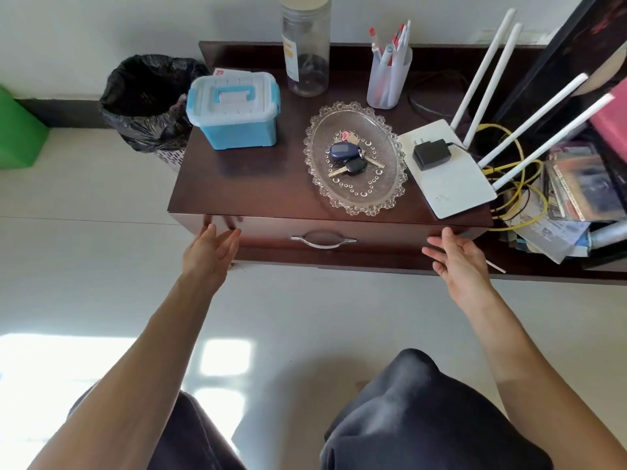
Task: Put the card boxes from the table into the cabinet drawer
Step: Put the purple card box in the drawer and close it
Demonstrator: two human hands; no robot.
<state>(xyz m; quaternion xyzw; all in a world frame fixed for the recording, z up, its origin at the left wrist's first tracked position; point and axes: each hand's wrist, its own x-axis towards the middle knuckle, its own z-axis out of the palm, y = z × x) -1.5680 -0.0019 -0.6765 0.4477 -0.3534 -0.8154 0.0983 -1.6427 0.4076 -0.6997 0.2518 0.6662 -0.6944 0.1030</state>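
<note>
Dark cabinet (237,184): glass dish (380,130) holds keys (349,161).

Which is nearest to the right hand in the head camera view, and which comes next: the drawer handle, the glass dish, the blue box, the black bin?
From the right hand:
1. Drawer handle, to its left on the drawer front.
2. Glass dish, on the cabinet top above the handle.
3. Blue box, at the far left of the top.
4. Black bin, on the floor past the cabinet's left end.
</note>
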